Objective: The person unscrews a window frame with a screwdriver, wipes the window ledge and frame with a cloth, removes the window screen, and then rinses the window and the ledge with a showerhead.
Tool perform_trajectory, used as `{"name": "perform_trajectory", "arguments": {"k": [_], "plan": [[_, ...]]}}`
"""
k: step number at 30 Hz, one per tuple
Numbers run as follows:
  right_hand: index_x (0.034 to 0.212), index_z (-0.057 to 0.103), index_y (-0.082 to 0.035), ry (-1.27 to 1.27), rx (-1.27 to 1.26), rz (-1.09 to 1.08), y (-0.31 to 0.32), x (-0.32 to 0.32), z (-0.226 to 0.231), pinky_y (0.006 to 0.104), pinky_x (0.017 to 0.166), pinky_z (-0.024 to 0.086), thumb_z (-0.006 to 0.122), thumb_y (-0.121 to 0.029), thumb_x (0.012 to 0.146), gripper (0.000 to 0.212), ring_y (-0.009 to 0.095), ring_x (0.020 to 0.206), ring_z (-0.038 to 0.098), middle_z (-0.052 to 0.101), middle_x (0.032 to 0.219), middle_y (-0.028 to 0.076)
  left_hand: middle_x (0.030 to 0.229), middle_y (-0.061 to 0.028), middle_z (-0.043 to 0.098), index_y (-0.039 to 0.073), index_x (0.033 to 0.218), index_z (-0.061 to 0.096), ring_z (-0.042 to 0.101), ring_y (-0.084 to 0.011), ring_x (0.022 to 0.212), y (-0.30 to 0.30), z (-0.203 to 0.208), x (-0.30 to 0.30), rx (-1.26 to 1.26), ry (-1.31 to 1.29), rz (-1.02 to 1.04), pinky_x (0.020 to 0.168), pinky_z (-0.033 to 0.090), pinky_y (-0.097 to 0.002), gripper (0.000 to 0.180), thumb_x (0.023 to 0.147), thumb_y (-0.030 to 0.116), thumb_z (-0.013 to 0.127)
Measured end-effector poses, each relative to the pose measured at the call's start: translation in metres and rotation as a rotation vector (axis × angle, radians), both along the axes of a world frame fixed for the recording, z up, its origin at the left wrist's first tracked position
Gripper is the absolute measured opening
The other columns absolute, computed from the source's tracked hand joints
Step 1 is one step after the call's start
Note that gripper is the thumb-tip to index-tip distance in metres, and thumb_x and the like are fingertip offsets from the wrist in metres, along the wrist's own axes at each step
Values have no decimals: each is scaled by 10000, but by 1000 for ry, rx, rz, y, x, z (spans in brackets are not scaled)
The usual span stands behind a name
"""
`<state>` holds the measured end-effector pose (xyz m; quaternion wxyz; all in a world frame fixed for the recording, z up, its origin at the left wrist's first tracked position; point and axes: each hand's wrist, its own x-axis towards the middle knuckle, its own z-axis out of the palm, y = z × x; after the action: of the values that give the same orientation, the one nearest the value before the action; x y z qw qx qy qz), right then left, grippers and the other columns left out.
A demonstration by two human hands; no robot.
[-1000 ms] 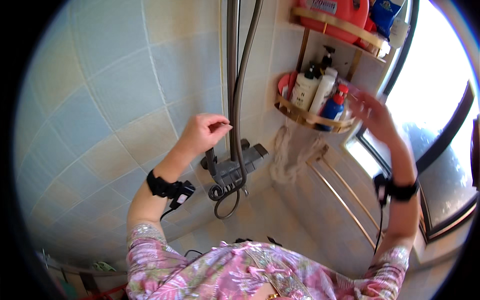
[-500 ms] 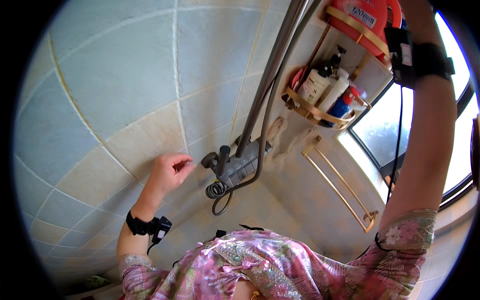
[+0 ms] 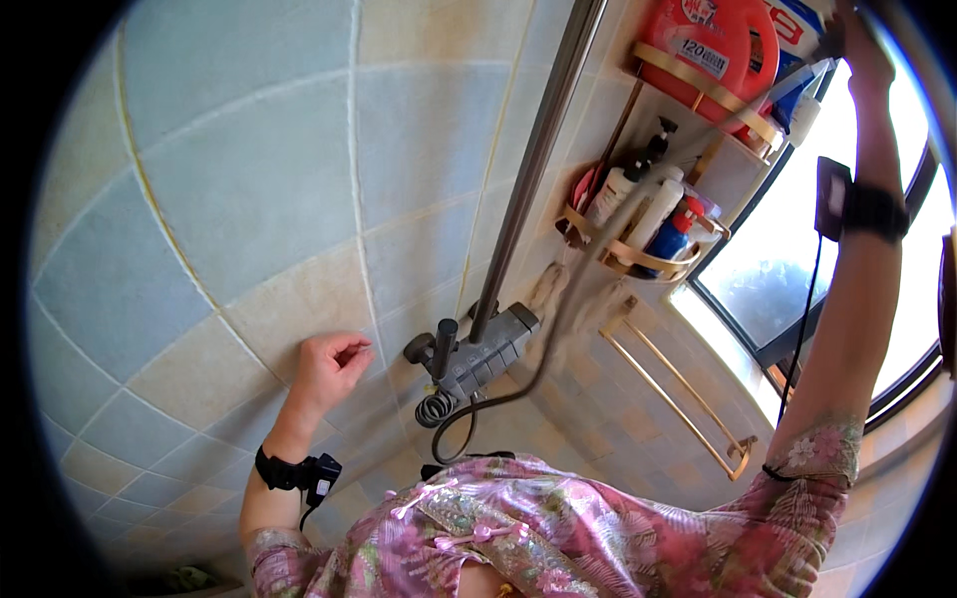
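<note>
My left hand [image 3: 332,371] is held near the tiled wall [image 3: 249,199], left of the grey shower mixer [image 3: 483,354]. Its fingers are curled in toward the thumb, and nothing shows in them. My right arm reaches up to the top right, where my right hand [image 3: 865,55] is closed round the dark handle of a hand shower [image 3: 829,42]. The shower head itself lies out of view. From that handle a grey shower hose [image 3: 578,289] slants down past the shelves and loops below the mixer. A metal riser pipe [image 3: 533,169] rises from the mixer.
An upper gold-railed corner shelf holds a red detergent jug [image 3: 703,60]. Pump bottles and a blue bottle [image 3: 673,234] stand on the lower shelf [image 3: 638,261]. Further right are a gold towel rail [image 3: 678,389] and a bright window [image 3: 763,274].
My right hand has moved into view at the top right, and the hose has swung from beside the riser pipe across the shelves. My left hand has shifted slightly left and down.
</note>
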<state>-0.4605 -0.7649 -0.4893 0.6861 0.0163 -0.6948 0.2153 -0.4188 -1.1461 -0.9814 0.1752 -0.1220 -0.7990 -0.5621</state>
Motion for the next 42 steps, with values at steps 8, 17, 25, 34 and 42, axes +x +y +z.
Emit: {"name": "perform_trajectory", "arguments": {"k": [8, 17, 25, 34, 42], "plan": [[849, 596, -9, -819, -294, 255, 88, 54, -275, 251, 551, 436, 607, -229, 761, 238, 139, 585, 556, 578, 659, 66, 665, -56, 593, -10, 818, 608, 545, -82, 562, -1, -10, 1, -66, 73, 104, 517, 447, -209, 134, 699, 35, 651], [716, 481, -42, -1086, -1045, 387, 176, 188, -491, 253, 456, 415, 595, -75, 686, 122, 121, 489, 514, 524, 595, 35, 640, -80, 568, 19, 786, 604, 536, -158, 542, 91, 0, 12, -228, 150, -496, 495, 419, -240, 130, 666, 36, 651], [689, 488, -52, -1279, -970, 13, 187, 279, -616, 259, 404, 389, 597, -99, 695, 118, 118, 426, 481, 508, 521, 31, 751, -108, 568, 56, 775, 600, 538, -291, 725, 219, -43, -73, -523, 382, -161, 645, 446, -367, 153, 687, 177, 627], [651, 485, -73, -1250, -1248, 38, 198, 331, -642, 256, 408, 383, 634, -215, 707, 213, 109, 433, 482, 496, 534, 15, 814, -89, 615, 99, 782, 642, 541, -252, 842, 276, -49, -138, -1155, 110, 140, 732, 374, -395, 285, 659, 356, 654], [651, 502, -69, -1126, -1372, 14, 225, 366, -664, 247, 403, 374, 637, -231, 718, 222, 105, 432, 476, 496, 535, 13, 840, -137, 626, 74, 791, 652, 587, -302, 808, 278, -46, -161, -1205, -153, 52, 770, 346, -456, 331, 781, 353, 475]]}}
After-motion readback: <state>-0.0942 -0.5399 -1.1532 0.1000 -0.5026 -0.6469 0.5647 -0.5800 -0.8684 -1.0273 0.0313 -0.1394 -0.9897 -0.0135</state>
